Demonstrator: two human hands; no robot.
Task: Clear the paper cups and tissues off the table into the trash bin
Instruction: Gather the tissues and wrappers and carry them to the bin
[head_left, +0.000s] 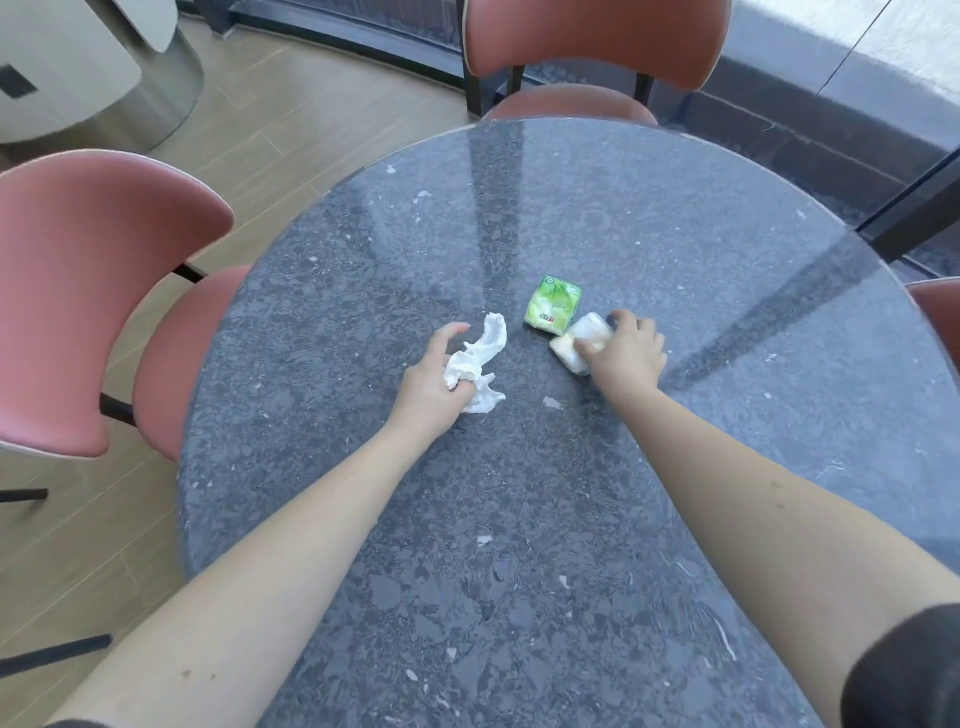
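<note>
A crumpled white tissue (480, 358) lies near the middle of the dark speckled round table (519, 519). My left hand (434, 379) curls around its lower end, thumb and fingers closing on it. To the right, a pale paper cup (579, 340) lies on its side on the table. My right hand (626, 353) covers it from above and grips it, hiding part of it. A green tissue pack (552, 310) rests just behind the cup, touching neither hand. No trash bin is in view.
Pink chairs stand around the table: one at the left (88, 291), one at the far side (592, 57), one at the right edge (935, 312). A small white scrap (551, 402) lies between my hands. A grey rounded cabinet (93, 73) stands at the far left on the wooden floor.
</note>
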